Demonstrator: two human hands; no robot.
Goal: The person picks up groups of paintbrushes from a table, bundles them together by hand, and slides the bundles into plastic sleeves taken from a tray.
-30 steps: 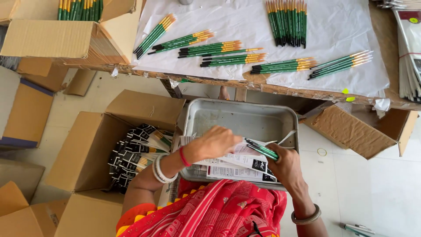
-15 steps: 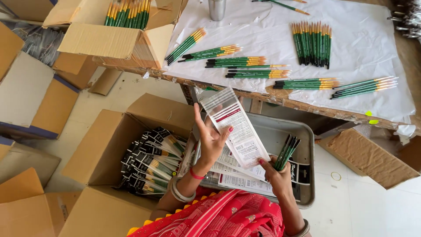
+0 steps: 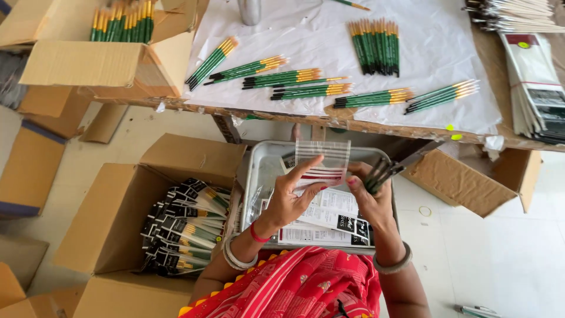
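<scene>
Left hand fingers pinch a clear, red-striped zip pouch; at three o'clock, right hand clenches dark paintbrushes.

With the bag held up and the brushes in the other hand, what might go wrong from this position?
1. The left hand pinches the clear bag only at one side, so its mouth may stay closed and the brushes could snag.
2. The right hand holds the brushes and also touches the bag; its grip may loosen, and a brush could fall into the metal tray or onto the floor.
3. The bag hangs over the loose printed cards, which could be knocked out of order.
</scene>
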